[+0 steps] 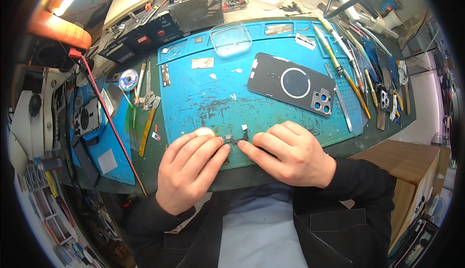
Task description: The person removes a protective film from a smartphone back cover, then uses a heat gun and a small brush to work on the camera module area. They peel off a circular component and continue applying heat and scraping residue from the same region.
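Observation:
My left hand (191, 166) is closed, its fingertips together at one end of a small dark strip (236, 140) that looks like a flex cable. A round piece with a gold rim (205, 132) shows just beyond its fingers, partly covered by them. On the strip's other side, my right hand (295, 156) has its fingers curled in, with the index fingertip at the strip's end. A little white square tab (244, 127) stands up from the strip. Farther off to the right lies a dark phone back (271, 76) with a pale ring and camera openings.
A blue work mat (193, 93) covers the bench. Tweezers and pen-like tools (346, 69) lie at the right. A clear plastic box (231, 40) stands at the back. A solder spool (129, 79), a red cable (104, 108) and a phone frame (87, 116) are at the left.

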Tool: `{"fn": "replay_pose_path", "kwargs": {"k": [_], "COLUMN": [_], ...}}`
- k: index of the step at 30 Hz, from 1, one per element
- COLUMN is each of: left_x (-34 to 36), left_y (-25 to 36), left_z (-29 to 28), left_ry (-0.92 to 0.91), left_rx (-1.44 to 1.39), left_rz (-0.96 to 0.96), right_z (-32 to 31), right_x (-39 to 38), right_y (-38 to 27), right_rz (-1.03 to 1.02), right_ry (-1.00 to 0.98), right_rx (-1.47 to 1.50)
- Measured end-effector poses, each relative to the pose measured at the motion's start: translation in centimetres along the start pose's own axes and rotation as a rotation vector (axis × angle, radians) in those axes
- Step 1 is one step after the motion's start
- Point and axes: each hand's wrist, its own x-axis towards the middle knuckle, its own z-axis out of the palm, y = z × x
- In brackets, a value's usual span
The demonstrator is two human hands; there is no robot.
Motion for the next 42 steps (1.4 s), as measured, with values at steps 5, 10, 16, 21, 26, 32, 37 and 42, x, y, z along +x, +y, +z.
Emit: {"fn": "replay_pose_path", "kwargs": {"k": [5,10,16,21,26,32,37,42], "left_x": [-0.4,-0.6,0.5,2.4,2.1,0.5,-0.7,-2.0], "left_y": [0.3,0.0,-0.5,-0.6,-2.1,-2.2,0.8,2.1], "left_z": [-0.6,-1.4,-0.8,0.0,0.3,-0.3,-0.5,0.7], "left_ry": [0.031,0.01,0.185,0.206,0.099,-0.001,0.13,0.204], "left_rx": [0.167,0.336,0.144,-0.006,-0.102,0.042,-0.043,-0.122], "left_rz": [0.028,-0.055,0.063,0.247,0.172,-0.004,-0.058,-0.379], "right_z": [-0.4,-1.6,-4.0,-5.7,-6.3,-7.4,-7.6,-6.6], "right_x": [-0.6,-2.3,-4.6,-6.4,-7.6,-8.2,-8.0,-7.4], "right_y": [-0.2,0.0,0.6,0.9,0.8,1.1,1.3,0.9], "right_rz": [0.021,0.043,0.092,0.158,0.19,0.247,0.273,0.231], "right_ry": [0.008,0.065,0.135,0.163,0.167,0.172,0.182,0.163], "right_rx": [0.002,-0.008,-0.086,-0.102,-0.103,-0.11,-0.119,-0.073]}}
